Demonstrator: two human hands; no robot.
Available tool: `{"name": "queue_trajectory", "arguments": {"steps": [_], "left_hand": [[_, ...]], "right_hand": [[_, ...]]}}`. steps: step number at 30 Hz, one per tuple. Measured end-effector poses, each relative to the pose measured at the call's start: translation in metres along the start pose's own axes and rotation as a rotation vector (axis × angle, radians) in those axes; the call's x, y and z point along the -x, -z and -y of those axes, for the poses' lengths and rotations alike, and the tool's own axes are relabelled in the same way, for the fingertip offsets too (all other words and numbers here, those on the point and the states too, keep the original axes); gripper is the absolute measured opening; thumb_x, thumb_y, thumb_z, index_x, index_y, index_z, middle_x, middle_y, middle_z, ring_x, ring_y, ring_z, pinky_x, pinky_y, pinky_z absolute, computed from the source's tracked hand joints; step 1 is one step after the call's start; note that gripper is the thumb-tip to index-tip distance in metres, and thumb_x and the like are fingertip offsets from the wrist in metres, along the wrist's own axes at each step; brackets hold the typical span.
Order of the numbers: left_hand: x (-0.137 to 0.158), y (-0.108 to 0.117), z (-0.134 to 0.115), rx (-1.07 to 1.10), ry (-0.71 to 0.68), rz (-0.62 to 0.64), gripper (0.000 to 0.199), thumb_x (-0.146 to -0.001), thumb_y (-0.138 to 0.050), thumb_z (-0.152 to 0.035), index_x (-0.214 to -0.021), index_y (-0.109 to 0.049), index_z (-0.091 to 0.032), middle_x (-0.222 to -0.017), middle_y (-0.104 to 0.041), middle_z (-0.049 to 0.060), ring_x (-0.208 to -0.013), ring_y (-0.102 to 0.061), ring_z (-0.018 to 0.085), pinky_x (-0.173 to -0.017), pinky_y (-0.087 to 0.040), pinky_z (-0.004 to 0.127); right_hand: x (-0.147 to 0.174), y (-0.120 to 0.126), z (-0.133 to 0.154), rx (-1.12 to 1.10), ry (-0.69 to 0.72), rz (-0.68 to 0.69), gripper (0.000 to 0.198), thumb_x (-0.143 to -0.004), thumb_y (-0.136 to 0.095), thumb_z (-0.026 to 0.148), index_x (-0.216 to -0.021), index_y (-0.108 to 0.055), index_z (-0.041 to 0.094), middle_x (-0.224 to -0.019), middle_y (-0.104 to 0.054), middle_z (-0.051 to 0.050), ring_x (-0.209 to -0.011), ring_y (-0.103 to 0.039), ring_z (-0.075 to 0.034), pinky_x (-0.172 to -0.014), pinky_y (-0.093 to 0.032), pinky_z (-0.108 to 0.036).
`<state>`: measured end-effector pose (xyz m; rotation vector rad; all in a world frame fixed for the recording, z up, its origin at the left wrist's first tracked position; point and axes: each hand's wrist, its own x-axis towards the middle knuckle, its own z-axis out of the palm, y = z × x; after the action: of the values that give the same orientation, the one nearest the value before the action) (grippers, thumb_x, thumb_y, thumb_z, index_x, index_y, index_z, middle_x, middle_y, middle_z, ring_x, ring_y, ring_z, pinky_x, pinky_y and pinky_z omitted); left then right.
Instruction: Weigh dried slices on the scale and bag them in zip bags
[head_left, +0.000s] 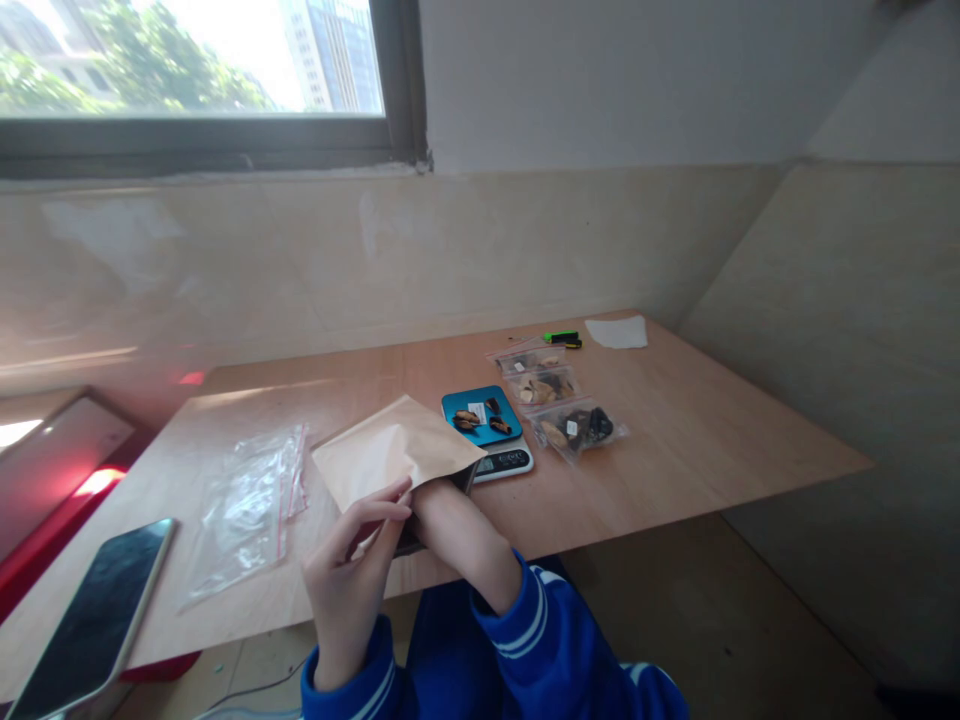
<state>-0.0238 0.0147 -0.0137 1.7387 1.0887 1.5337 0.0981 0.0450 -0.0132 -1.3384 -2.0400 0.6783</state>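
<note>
A tan paper bag (397,445) is tilted above the table with its mouth towards me. My left hand (367,530) pinches the near edge of the bag's mouth between thumb and fingers. My right hand (436,502) reaches into the bag up to the wrist; its fingers are hidden inside. Just beyond the bag stands a kitchen scale (517,460) with a blue platform, partly covered by the bag. Several dark brown dried pieces (466,420) and a small white label (478,411) lie on the platform.
Right of the scale lie zip bags (576,428) of dark and tan pieces. Behind them are a green-and-black tool (561,338) and a white sheet (619,332). To the left are clear plastic bags (247,500) and a phone (97,610) at the table edge.
</note>
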Motion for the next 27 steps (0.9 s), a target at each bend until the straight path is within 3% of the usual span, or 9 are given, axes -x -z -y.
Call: {"name": "queue_trajectory", "arguments": {"steps": [4, 14, 18, 21, 27], "left_hand": [[0.0, 0.001, 0.002, 0.017, 0.037, -0.031, 0.007, -0.08, -0.068, -0.016, -0.077, -0.07, -0.022, -0.101, -0.076, 0.003, -0.094, -0.073, 0.02, -0.074, -0.061, 0.023], [0.0, 0.001, -0.002, 0.026, 0.05, -0.051, 0.007, -0.08, -0.069, -0.017, -0.075, -0.07, -0.022, -0.099, -0.077, 0.001, -0.089, -0.074, 0.02, -0.07, -0.062, 0.022], [0.0, 0.003, -0.001, 0.012, 0.055, -0.068, 0.005, -0.08, -0.069, -0.019, -0.075, -0.07, -0.021, -0.1, -0.077, 0.002, -0.092, -0.073, 0.021, -0.071, -0.062, 0.023], [0.001, 0.005, 0.002, 0.019, 0.077, -0.097, 0.003, -0.079, -0.07, -0.021, -0.076, -0.07, -0.021, -0.101, -0.076, 0.003, -0.095, -0.072, 0.022, -0.075, -0.062, 0.026], [0.0, 0.007, 0.003, 0.025, 0.097, -0.135, 0.003, -0.079, -0.07, -0.021, -0.076, -0.07, -0.021, -0.101, -0.076, 0.003, -0.095, -0.072, 0.022, -0.077, -0.062, 0.027]], "right_hand": [[0.018, 0.015, 0.011, 0.029, -0.093, 0.085, 0.028, -0.089, -0.047, 0.007, -0.105, -0.069, 0.012, -0.103, -0.073, -0.014, -0.096, -0.069, -0.026, -0.081, -0.052, -0.032], [0.022, 0.027, 0.014, -0.066, -0.047, 0.128, 0.024, -0.087, -0.048, 0.004, -0.094, -0.068, 0.015, -0.1, -0.073, -0.009, -0.093, -0.068, -0.02, -0.082, -0.05, -0.026], [0.028, 0.031, 0.013, -0.085, -0.034, 0.087, 0.022, -0.083, -0.052, 0.003, -0.094, -0.066, 0.015, -0.099, -0.071, -0.009, -0.097, -0.065, -0.022, -0.085, -0.049, -0.03], [0.033, 0.04, 0.016, -0.126, 0.017, 0.04, 0.021, -0.082, -0.055, 0.004, -0.091, -0.065, 0.019, -0.094, -0.068, -0.004, -0.094, -0.063, -0.019, -0.086, -0.048, -0.029], [0.047, 0.06, 0.021, -0.404, 0.097, -0.025, 0.017, -0.082, -0.058, 0.006, -0.089, -0.063, 0.021, -0.098, -0.068, 0.0, -0.099, -0.062, -0.015, -0.092, -0.048, -0.028]]}}
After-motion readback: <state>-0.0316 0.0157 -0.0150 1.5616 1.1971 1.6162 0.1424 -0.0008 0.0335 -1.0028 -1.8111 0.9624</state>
